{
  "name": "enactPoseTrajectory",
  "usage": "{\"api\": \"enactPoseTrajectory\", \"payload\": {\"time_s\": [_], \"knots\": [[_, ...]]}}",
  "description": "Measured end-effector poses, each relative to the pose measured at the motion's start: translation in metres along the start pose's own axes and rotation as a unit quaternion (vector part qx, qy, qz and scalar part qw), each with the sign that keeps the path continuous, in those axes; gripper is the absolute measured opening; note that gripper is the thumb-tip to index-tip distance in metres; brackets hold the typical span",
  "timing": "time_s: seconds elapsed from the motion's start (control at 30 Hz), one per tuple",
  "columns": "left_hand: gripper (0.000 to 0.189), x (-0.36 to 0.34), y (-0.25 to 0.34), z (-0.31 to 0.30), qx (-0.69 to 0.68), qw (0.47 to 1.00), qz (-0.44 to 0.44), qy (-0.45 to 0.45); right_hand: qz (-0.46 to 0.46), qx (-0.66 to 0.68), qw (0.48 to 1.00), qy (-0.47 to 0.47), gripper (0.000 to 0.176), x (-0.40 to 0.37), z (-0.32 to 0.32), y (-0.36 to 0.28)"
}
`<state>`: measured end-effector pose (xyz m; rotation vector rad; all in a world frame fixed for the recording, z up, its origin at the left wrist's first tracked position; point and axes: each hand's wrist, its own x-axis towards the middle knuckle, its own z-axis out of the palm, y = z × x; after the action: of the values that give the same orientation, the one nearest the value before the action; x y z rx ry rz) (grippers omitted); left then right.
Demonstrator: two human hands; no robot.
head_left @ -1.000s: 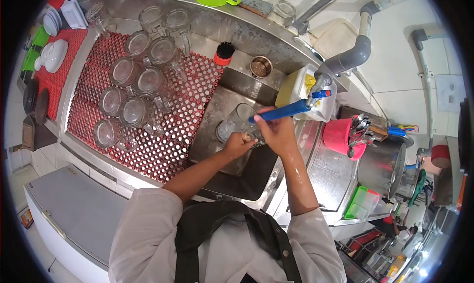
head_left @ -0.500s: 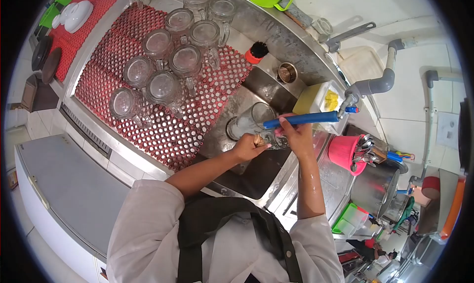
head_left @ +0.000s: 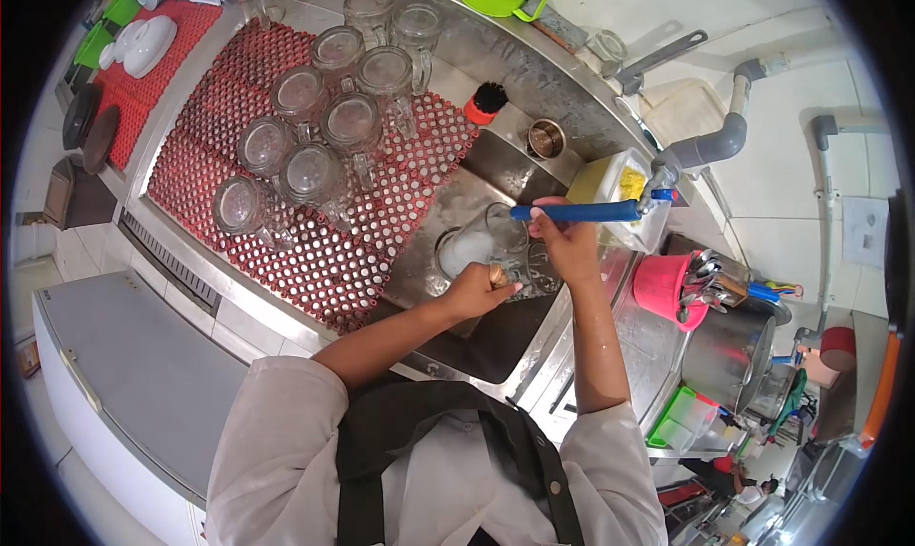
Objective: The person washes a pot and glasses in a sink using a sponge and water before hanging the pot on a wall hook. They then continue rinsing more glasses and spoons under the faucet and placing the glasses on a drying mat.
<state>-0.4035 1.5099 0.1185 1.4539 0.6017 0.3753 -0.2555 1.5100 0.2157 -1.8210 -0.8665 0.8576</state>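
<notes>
A clear glass mug (head_left: 467,249) is tilted over in the sink, its rim toward the upper right and cloudy water inside. My left hand (head_left: 474,293) is closed at the near side of the mug, where its handle appears to be. The blue hose (head_left: 581,212) runs from the tap (head_left: 664,176), and its free end is just above the mug's rim. My right hand (head_left: 569,248) grips this hose from below, fingers and thumb around it. More glass is below the hose end, partly hidden by my hands.
Several upside-down glass mugs (head_left: 313,171) stand on a red drain mat (head_left: 324,260) at left. Around the sink (head_left: 477,341) are a brush (head_left: 488,100), a metal cup (head_left: 546,138), a white tub (head_left: 591,179) and a pink bucket (head_left: 660,289) of cutlery.
My right hand has risen slightly, and the hose now lies closer to level across the view. My left hand stays at the mug. The whole view has shifted a little.
</notes>
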Motion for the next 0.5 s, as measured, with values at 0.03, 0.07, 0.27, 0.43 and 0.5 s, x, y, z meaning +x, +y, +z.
{"api": "enactPoseTrajectory", "payload": {"time_s": [0.03,0.07,0.27,0.43,0.5], "knots": [[0.041,0.006,-0.004,0.004,0.039,0.999,0.005,-0.001,0.006,-0.006,1.000,-0.012,0.013,-0.001,-0.002,-0.003],[0.042,0.016,-0.013,0.008,0.080,0.997,0.009,-0.003,0.011,-0.011,1.000,-0.023,0.013,-0.003,-0.003,-0.004],[0.043,0.072,-0.036,-0.007,-0.125,0.871,-0.446,-0.165,-0.046,-0.082,0.995,-0.020,0.017,-0.004,-0.008,0.010],[0.037,0.069,-0.097,-0.018,-0.397,0.711,-0.578,-0.048,-0.042,-0.116,0.992,-0.019,0.017,-0.010,-0.007,-0.001],[0.036,0.060,-0.099,-0.017,-0.446,0.670,-0.593,-0.019,-0.036,-0.116,0.992,-0.026,0.017,-0.009,-0.007,-0.002]]}}
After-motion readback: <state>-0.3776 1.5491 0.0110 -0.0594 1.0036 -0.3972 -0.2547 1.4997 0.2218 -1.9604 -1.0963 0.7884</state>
